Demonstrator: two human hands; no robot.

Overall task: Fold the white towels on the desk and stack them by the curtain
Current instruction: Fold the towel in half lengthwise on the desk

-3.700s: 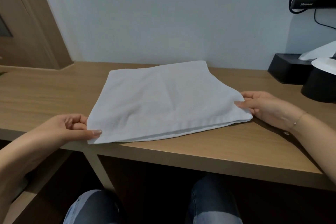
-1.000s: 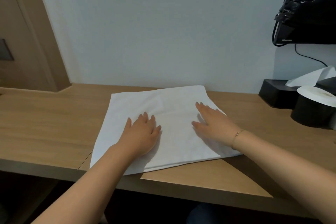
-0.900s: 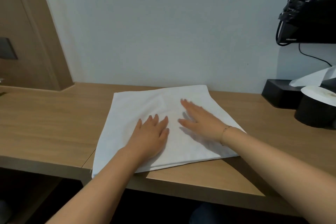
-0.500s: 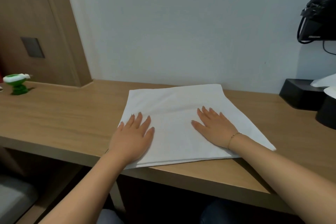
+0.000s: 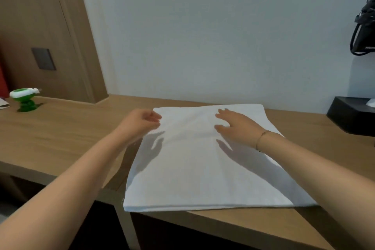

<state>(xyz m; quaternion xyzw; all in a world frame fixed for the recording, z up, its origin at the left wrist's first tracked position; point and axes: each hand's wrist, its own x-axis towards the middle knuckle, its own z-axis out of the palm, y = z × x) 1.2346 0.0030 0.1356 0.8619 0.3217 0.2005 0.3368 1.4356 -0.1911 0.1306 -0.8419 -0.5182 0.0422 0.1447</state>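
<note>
Both palms have been lifted off the folded white towel point(image 5: 205, 160) (flat on the desk point(image 5: 60, 138)) and carried to its far edge. Left hand point(image 5: 142, 123) is loosely curled at the corner, contact unclear; right hand point(image 5: 235, 126) is spread, hovering.

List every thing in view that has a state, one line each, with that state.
white towel: folded, lying flat on the desk, near edge overhanging slightly
left hand: fingers curled at the towel's far left corner; grip unclear
right hand: open, over the towel's far part
black tissue box: tissue sticking out
desk: bearing the towel
</note>
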